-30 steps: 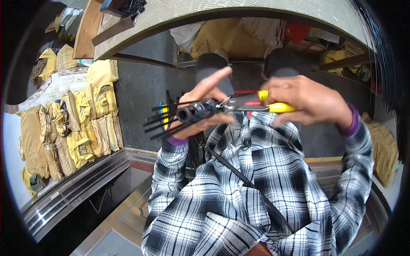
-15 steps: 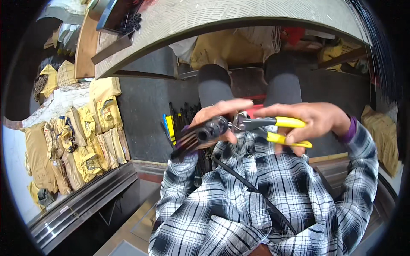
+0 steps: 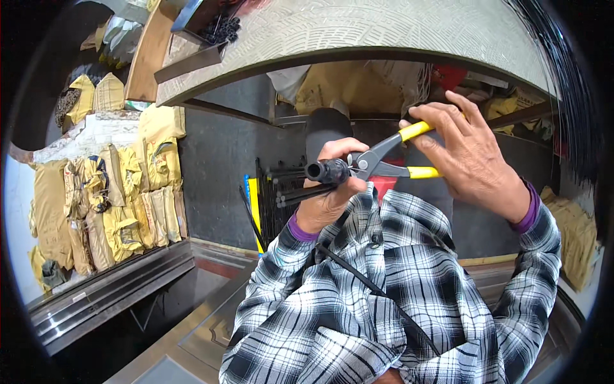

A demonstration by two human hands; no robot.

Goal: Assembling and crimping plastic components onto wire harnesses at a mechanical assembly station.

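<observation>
A black umbrella frame (image 3: 327, 171), with a hollow tube end and thin dark ribs gathered round it, is wrapped by the fingers of my left hand (image 3: 318, 210). Beside its notched ring are the grey jaws of yellow-handled pliers (image 3: 380, 153), with a bit of thin wire at the jaws. My right hand (image 3: 476, 157) holds the pliers loosely at their handles, which stand spread apart. Several of its fingers stretch out past the upper handle. The jaws' exact contact with the ring is too small to tell.
A patterned worktable (image 3: 384, 29) curves across the top, with a tray of small black parts (image 3: 220, 31) at its left end. Yellow packages (image 3: 121, 192) lie on the left. Long black rods (image 3: 556, 83) hang over the table's right edge. More black frames (image 3: 272, 192) stand beside my left forearm.
The plier handles have spread wider and my right hand has opened and moved up. The umbrella frame has turned so its tube end faces up more.
</observation>
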